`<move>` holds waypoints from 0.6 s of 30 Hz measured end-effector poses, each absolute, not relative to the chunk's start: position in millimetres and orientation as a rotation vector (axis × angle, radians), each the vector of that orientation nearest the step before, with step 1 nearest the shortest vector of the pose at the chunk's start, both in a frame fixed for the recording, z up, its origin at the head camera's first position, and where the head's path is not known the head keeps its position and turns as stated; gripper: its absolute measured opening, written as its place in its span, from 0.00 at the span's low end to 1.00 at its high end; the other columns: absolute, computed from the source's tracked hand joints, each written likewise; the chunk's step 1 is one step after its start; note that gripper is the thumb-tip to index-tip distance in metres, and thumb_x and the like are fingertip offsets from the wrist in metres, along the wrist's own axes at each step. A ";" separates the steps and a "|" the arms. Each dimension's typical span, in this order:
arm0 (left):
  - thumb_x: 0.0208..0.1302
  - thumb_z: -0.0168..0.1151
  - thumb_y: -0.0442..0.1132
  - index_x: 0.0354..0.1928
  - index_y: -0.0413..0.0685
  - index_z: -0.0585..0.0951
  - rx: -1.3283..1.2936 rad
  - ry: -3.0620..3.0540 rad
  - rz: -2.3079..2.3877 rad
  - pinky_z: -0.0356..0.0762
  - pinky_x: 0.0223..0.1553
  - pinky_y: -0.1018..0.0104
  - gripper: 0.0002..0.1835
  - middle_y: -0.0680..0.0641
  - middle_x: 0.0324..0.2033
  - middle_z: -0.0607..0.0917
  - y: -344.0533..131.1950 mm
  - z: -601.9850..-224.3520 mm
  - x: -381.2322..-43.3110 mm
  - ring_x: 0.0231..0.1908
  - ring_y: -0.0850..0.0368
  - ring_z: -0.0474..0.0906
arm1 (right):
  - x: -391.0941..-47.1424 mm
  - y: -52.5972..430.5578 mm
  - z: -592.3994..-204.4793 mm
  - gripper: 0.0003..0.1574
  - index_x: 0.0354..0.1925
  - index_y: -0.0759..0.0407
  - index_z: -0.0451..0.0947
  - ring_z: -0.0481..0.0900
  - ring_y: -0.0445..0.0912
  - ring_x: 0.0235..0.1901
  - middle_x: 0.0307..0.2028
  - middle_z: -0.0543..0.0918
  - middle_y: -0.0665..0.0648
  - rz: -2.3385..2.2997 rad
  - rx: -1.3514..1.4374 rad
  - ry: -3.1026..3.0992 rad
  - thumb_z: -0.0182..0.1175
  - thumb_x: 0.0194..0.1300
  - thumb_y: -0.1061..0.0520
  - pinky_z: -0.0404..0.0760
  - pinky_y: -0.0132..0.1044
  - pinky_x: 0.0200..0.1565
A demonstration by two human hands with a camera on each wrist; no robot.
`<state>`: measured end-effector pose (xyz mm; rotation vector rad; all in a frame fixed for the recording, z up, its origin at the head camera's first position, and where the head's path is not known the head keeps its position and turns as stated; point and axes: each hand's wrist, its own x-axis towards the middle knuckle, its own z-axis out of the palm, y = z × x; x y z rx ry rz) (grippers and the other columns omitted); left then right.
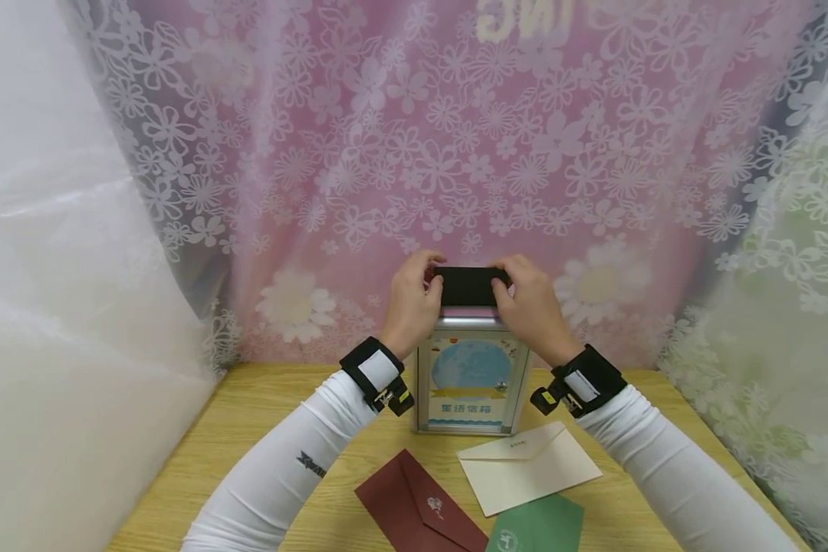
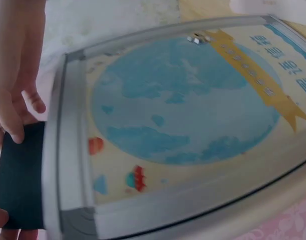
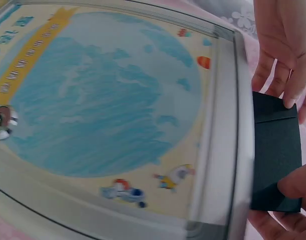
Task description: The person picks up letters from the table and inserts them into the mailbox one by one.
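A silver-framed letter box [image 1: 465,372] stands upright on the table, its front panel showing a blue globe and a yellow ribbon. Over its top edge rises a black envelope [image 1: 465,287], whose lower part is hidden by the box. My left hand [image 1: 414,299] pinches the envelope's left end between thumb and fingers, while my right hand [image 1: 531,303] does the same at the right end. Seen from the right wrist, a fold line crosses the dark envelope [image 3: 277,150] near one end. Its lower edge meets the frame's top in both wrist views.
In front of the letter box lie a dark red envelope [image 1: 414,498], a cream envelope [image 1: 531,468] and a green envelope [image 1: 541,525], close together. The wooden table [image 1: 262,429] ends at a pink flowered curtain [image 1: 359,192]. White sheeting [image 1: 76,268] hangs on the left.
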<state>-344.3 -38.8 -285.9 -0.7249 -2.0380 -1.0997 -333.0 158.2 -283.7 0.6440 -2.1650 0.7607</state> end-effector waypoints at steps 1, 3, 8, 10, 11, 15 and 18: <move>0.64 0.56 0.27 0.48 0.42 0.79 -0.719 -2.058 -1.083 0.77 0.36 0.60 0.12 0.45 0.38 0.81 -39.4 -287.6 -344.5 0.35 0.60 0.72 | -332.8 158.6 -285.8 0.12 0.47 0.63 0.78 0.72 0.46 0.35 0.42 0.79 0.59 0.754 0.641 -2.178 0.55 0.65 0.65 0.76 0.47 0.36; 0.64 0.56 0.29 0.44 0.43 0.81 -0.697 -2.106 -1.045 0.76 0.36 0.61 0.09 0.47 0.37 0.82 -40.6 -291.4 -345.4 0.34 0.61 0.72 | -332.1 159.9 -289.7 0.12 0.46 0.62 0.79 0.74 0.45 0.36 0.41 0.80 0.58 0.737 0.633 -2.205 0.56 0.65 0.65 0.78 0.47 0.36; 0.63 0.58 0.32 0.41 0.47 0.83 -0.638 -2.228 -0.919 0.75 0.37 0.60 0.08 0.51 0.36 0.83 -44.4 -300.1 -346.3 0.36 0.60 0.73 | -332.1 162.0 -298.9 0.11 0.44 0.60 0.80 0.75 0.47 0.38 0.40 0.83 0.58 0.716 0.596 -2.272 0.58 0.64 0.63 0.77 0.49 0.40; 0.62 0.59 0.32 0.39 0.48 0.84 -0.624 -2.261 -0.862 0.75 0.40 0.58 0.08 0.51 0.36 0.84 -45.0 -302.0 -346.3 0.37 0.59 0.73 | -332.8 163.2 -301.5 0.10 0.43 0.59 0.81 0.74 0.48 0.38 0.39 0.84 0.58 0.705 0.581 -2.283 0.59 0.63 0.63 0.73 0.52 0.42; 0.61 0.58 0.32 0.38 0.49 0.85 -0.618 -2.277 -0.831 0.74 0.42 0.57 0.08 0.51 0.36 0.84 -45.2 -302.8 -346.4 0.38 0.58 0.73 | -333.1 163.7 -302.6 0.09 0.42 0.59 0.81 0.74 0.48 0.38 0.38 0.84 0.57 0.697 0.576 -2.286 0.59 0.63 0.62 0.70 0.53 0.42; 0.61 0.58 0.34 0.36 0.51 0.86 -0.605 -2.326 -0.749 0.70 0.48 0.52 0.08 0.52 0.35 0.84 -45.2 -305.5 -347.0 0.39 0.56 0.73 | -335.7 165.5 -306.1 0.07 0.38 0.58 0.83 0.72 0.51 0.40 0.38 0.83 0.57 0.652 0.573 -2.289 0.59 0.62 0.61 0.65 0.55 0.42; 0.61 0.58 0.35 0.36 0.51 0.86 -0.600 -2.345 -0.718 0.69 0.48 0.50 0.08 0.53 0.34 0.83 -44.8 -307.2 -348.4 0.39 0.56 0.72 | -337.6 166.1 -307.9 0.07 0.36 0.58 0.84 0.70 0.52 0.42 0.39 0.82 0.58 0.628 0.565 -2.297 0.59 0.62 0.60 0.65 0.55 0.42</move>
